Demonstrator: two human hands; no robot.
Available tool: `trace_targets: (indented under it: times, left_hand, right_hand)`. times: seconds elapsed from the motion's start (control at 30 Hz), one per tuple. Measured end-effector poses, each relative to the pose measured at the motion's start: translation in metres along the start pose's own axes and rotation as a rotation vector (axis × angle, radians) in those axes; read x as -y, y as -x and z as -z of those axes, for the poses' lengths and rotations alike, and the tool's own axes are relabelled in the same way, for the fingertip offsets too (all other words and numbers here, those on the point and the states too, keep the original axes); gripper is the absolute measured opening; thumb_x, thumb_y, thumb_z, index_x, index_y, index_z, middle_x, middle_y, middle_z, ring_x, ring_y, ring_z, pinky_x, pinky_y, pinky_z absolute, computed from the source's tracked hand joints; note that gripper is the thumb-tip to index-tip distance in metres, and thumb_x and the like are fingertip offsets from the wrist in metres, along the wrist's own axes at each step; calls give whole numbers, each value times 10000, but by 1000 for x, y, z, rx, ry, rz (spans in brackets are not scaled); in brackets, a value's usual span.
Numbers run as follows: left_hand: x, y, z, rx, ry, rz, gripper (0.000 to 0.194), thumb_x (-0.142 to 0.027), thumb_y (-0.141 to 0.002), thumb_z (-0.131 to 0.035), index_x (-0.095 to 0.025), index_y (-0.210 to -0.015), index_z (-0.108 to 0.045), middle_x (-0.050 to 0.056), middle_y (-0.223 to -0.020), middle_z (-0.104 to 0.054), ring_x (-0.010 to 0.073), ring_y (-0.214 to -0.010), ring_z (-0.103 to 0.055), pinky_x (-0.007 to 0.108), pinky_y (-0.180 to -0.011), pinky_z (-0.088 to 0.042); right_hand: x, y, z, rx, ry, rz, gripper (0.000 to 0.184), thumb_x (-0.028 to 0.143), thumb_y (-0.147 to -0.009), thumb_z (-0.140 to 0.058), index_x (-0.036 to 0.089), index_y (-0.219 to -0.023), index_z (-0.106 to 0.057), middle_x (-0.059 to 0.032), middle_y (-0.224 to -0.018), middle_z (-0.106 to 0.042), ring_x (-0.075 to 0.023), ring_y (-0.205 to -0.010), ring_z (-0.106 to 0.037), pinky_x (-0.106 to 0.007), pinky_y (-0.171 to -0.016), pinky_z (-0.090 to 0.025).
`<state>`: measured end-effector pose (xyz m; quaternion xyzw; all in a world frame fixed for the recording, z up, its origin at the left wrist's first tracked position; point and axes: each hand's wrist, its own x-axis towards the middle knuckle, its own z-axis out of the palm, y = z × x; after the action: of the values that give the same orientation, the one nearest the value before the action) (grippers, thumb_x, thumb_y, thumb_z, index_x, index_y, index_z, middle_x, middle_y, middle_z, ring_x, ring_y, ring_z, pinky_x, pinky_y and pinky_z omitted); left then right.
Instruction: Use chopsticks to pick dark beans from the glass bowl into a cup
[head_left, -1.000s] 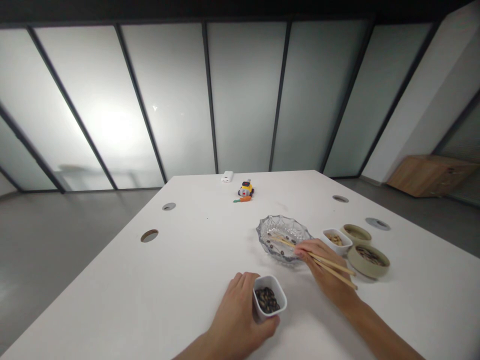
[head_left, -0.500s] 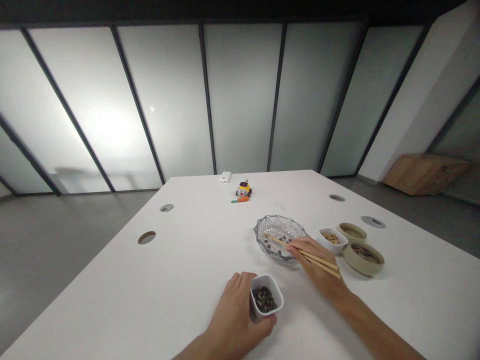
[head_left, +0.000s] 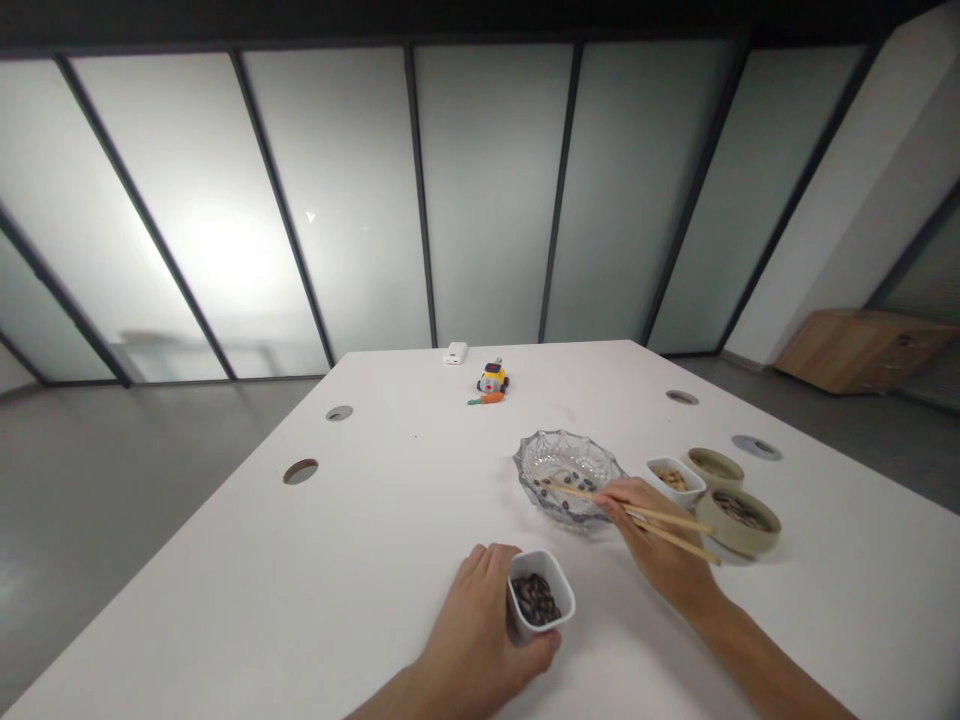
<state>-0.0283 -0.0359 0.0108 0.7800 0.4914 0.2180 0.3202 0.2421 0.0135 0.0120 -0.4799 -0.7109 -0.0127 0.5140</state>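
My left hand [head_left: 480, 635] is wrapped round a small white square cup [head_left: 568, 603] near the table's front. Dark melon seeds [head_left: 537, 598] lie inside that cup. My right hand [head_left: 649, 535] grips a pair of wooden chopsticks [head_left: 675, 520], whose tips reach into a scalloped clear glass bowl [head_left: 529, 455]. Several dark seeds [head_left: 565, 505] are scattered on the glass bowl's bottom. Whether the tips pinch a seed is too small to tell.
Right of the glass bowl stand a white dish [head_left: 697, 490] of pale nuts, a green-beige bowl [head_left: 739, 540] with striped seeds, and another such bowl [head_left: 714, 466]. Farther back on the white table [head_left: 360, 560] are a toy car [head_left: 493, 377], a toy carrot [head_left: 489, 398] and a white box-like device [head_left: 455, 353].
The chopstick tips have shifted slightly within the glass bowl as my right hand moves a little. My left hand keeps its hold on the cup. The view swayed and came back.
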Motion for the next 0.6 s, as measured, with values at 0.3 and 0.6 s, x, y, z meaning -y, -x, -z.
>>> trace_targets:
  times: [0.3, 0.6]
  left_hand:
    - [-3, 0, 3, 11, 1, 15, 329, -235, -772, -771, -234, -1066, -622, 64, -1205, -686, 280, -1150, -585, 399, -1024, -443]
    - [0, 0, 1, 10, 10, 7, 336, -222, -764, -776, -232, -1062, -624, 67, -1216, -686, 284, -1150, -585, 411, -1039, -437]
  right_hand:
    - [9, 0, 1, 29, -86, -1, 326, 498, -1066, -661, 267, -897, -816, -48, -871, -821, -220, -790, -782, -343, -762, -655]
    - [5, 0, 5, 12, -44, -43, 361, 523, -1069, -639, 264, -876, -798, -36, -842, -812, -210, -767, -776, -328, -735, -636]
